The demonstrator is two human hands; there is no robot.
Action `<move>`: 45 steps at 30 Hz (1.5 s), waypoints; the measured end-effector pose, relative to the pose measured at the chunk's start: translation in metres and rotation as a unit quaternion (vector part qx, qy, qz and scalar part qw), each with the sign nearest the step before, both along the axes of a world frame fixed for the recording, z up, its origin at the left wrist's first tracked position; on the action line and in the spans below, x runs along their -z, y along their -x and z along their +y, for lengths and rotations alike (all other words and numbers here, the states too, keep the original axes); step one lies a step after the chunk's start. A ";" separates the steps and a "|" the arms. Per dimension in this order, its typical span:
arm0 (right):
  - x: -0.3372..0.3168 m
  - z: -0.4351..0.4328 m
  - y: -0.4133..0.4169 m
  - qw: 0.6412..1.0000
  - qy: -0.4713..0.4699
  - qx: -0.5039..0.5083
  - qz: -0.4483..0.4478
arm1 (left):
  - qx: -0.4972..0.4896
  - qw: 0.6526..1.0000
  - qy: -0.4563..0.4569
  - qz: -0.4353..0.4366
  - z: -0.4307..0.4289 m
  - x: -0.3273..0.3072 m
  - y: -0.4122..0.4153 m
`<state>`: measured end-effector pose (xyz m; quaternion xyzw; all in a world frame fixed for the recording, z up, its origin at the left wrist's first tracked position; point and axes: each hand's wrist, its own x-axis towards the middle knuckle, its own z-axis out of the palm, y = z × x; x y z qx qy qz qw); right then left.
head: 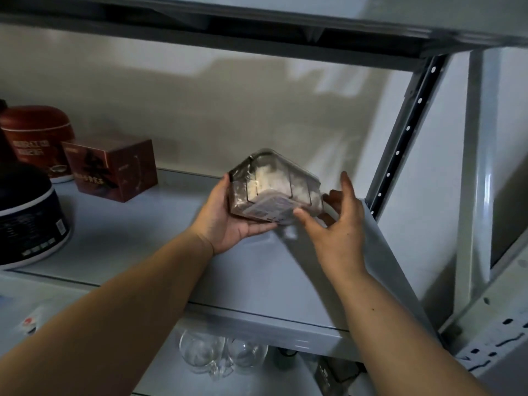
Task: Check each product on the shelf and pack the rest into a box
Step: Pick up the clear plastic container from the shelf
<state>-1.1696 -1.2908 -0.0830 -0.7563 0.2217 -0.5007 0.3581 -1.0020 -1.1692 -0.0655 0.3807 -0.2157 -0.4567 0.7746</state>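
Note:
A clear plastic-wrapped package (274, 190) with white contents and a printed label on its underside is tilted in the air above the grey shelf board (148, 241). My left hand (228, 218) holds it from below and from the left, thumb on the upper left corner, palm under the label. My right hand (337, 224) is at the package's right end; its thumb touches the lower right corner and its fingers are spread behind the end.
On the shelf's left stand a dark red box (111, 170), a red round tin (37, 138) and a black round tin (25, 218). Glassware (217, 355) sits on the shelf below. A perforated grey upright (405, 138) and a power strip (497, 341) are at the right.

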 end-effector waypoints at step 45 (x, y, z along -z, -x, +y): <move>-0.007 0.008 0.006 0.964 -0.183 -0.172 -0.083 | -0.032 0.994 -0.058 -0.084 0.000 0.009 0.003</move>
